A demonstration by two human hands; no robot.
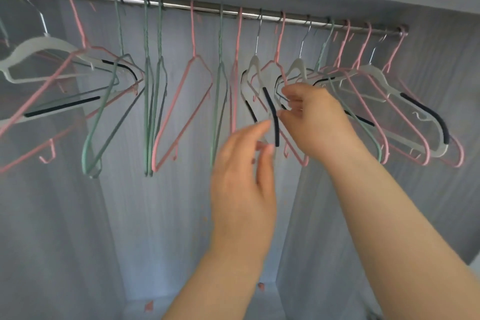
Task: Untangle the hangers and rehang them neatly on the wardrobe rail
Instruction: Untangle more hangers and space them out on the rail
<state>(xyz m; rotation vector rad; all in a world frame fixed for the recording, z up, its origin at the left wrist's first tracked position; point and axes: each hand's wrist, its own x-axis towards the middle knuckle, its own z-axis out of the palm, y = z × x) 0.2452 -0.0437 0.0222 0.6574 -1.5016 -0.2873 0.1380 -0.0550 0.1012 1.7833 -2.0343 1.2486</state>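
White hanger [253,63] hangs from the rail [207,9], right of its middle, long axis steep. Left hand [244,171] pinches its lower tip from below. Right hand [314,117], nearer the rail, apparently grips the neighbouring hanger [296,66].

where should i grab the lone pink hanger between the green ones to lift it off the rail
Pinch the pink hanger at its straight neck just under the hook, coming from the front. It hangs clear of the green hangers there, while its lower corner sits close beside them.
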